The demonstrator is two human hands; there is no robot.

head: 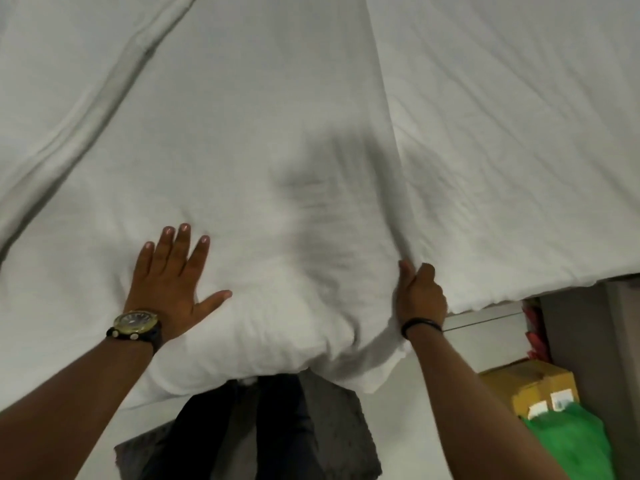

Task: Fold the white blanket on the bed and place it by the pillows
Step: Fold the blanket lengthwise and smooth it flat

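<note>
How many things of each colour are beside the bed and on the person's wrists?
Yellow: 1, the yellow cardboard box
Green: 1, the green plastic bag
Gold and black: 1, the round wristwatch
Black: 1, the thin black wristband
Total: 4

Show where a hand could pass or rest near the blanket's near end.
Free: the blanket between left hand and right hand, and beyond both. Crowded: the floor right of the bed, with box and green bag.

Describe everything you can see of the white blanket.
The white blanket is soft, wrinkled cloth, doubled into a thick layer on the bed, its rounded near end overhanging the bed's edge. The left hand presses flat on top; the right hand holds its right side edge.
</note>
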